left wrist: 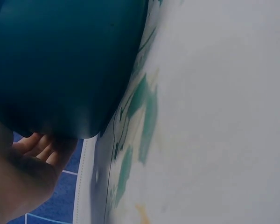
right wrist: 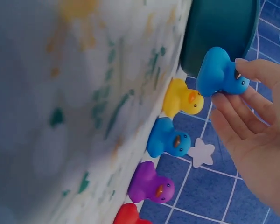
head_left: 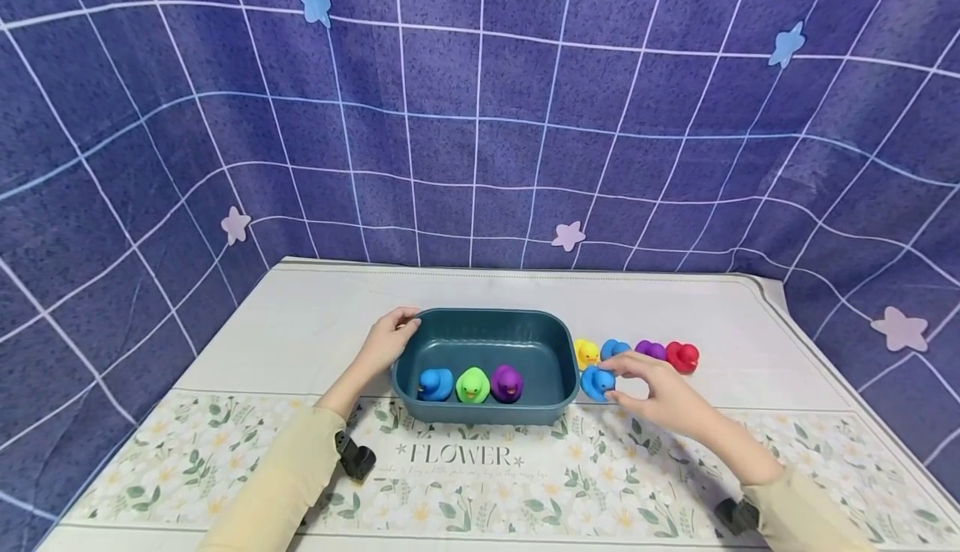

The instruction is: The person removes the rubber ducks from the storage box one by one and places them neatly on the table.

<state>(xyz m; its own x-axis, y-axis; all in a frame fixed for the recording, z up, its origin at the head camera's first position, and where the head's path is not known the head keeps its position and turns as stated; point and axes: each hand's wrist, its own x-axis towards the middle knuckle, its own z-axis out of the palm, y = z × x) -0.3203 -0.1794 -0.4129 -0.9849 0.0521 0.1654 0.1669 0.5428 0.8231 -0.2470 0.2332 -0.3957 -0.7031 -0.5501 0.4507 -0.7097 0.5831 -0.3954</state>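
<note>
My right hand (head_left: 660,389) pinches a blue rubber duck (head_left: 596,383) between thumb and fingers, just off the right end of a dark teal plastic tub (head_left: 480,413). In the right wrist view that duck (right wrist: 214,74) is raised off the cloth, tipped on its side. My left hand (head_left: 387,341) holds the tub's rim at its back left corner; its fingertips are partly hidden by the wall in the left wrist view. Inside the tub, along the near side, sit a blue duck (head_left: 435,384), a green duck (head_left: 473,385) and a purple duck (head_left: 507,383).
Right of the tub a yellow duck (head_left: 586,353), another blue duck (head_left: 615,349), a purple duck (head_left: 651,350) and a red duck (head_left: 682,357) stand in a row. A white table cloth (head_left: 337,289) with a floral band lies beneath. A blue grid curtain (head_left: 450,152) hangs behind.
</note>
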